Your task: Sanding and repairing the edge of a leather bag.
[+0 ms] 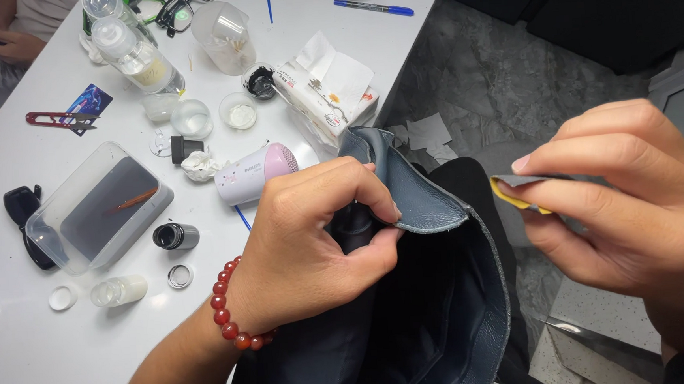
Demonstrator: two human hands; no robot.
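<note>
My left hand [313, 237], with a red bead bracelet on its wrist, pinches the folded upper edge of a dark blue-grey leather bag [435, 289] that hangs off the table's right edge over my lap. To the right, my right hand [635, 198] holds a small flat piece, grey on top and yellow beneath [520, 193], between thumb and fingers. That piece sits just right of the bag's edge, apart from it.
The white table [67, 359] carries a clear tray [94, 207] with a brush, small jars and lids, plastic bottles [131, 51], a pink-and-white hand dryer [258, 172], a tissue pack [328, 90], red snips [57, 118], glasses and blue pens. Another person's hand rests at the far left corner.
</note>
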